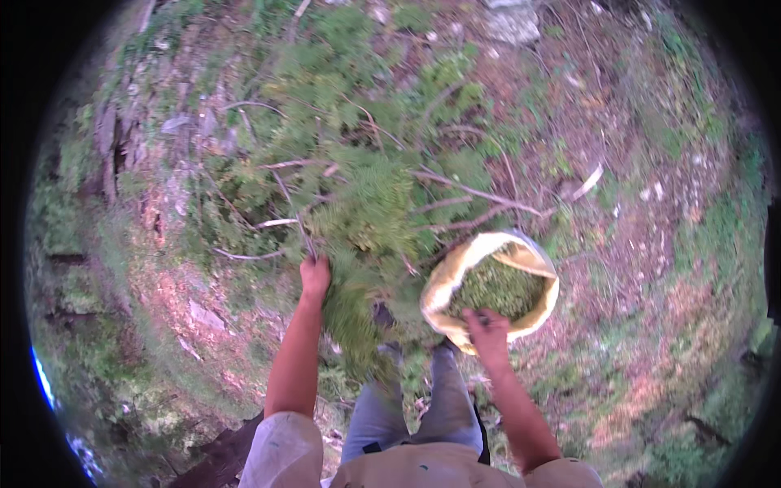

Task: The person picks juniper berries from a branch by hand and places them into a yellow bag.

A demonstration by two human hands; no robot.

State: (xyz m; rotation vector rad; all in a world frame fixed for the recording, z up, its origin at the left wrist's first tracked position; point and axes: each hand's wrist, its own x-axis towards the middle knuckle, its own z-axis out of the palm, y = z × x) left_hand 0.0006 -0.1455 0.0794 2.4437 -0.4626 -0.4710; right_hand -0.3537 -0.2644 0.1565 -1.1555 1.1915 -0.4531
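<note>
My left hand (315,277) is closed around the woody stem of a leafy branch (351,305), whose feathery green foliage hangs beside my forearm, blurred. At the near rim of a yellowish sack (430,293) with its mouth open is my right hand (488,332), fingers curled near a small dark thing that I cannot make out. Small green plant bits (500,287) lie inside the sack, which stands before my right foot.
Cut leafy branches (378,195) and bare sticks (482,195) lie heaped on the ground ahead. A pale rock (512,21) is at the far side, a flat stone (206,316) at the left. A dark log or trunk (223,454) lies near me at the lower left.
</note>
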